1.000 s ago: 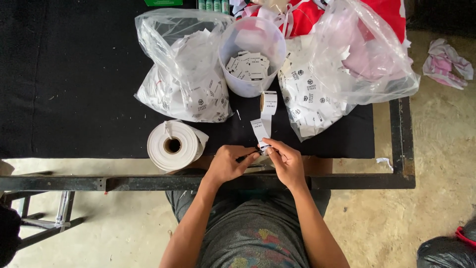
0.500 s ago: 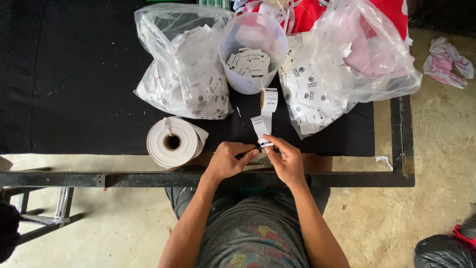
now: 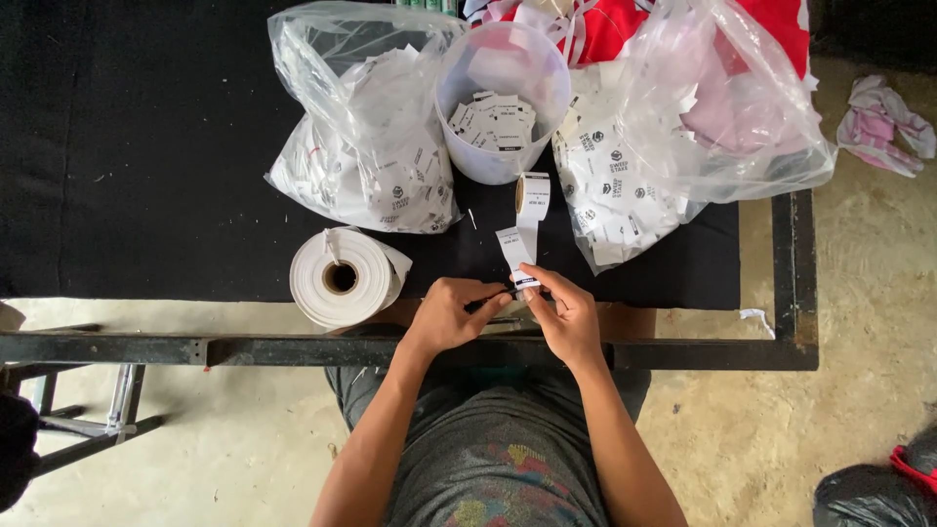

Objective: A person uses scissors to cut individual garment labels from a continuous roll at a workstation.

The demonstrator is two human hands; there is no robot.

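Observation:
A narrow white label strip (image 3: pixel 514 249) runs from a small standing label roll (image 3: pixel 532 195) down to my hands at the table's near edge. My right hand (image 3: pixel 568 314) pinches the strip's printed end between thumb and fingers. My left hand (image 3: pixel 449 314) is closed around a small dark tool whose tip meets the strip's end; I cannot tell what kind of tool it is. Just left of my left hand lies a big white tape roll (image 3: pixel 342 276) on its side.
A translucent tub (image 3: pixel 459 146) of cut labels stands behind the small roll, between two clear plastic bags (image 3: pixel 366 127) (image 3: pixel 683 137) full of labels. Red fabric (image 3: pixel 625 20) lies at the back. A black cloth (image 3: pixel 146 146) covers the metal-framed table (image 3: pixel 195 348). A crumpled rag (image 3: pixel 883 117) lies on the floor.
Both hands stay at the strip's end with only small finger shifts. The rolls, tub and bags have not moved.

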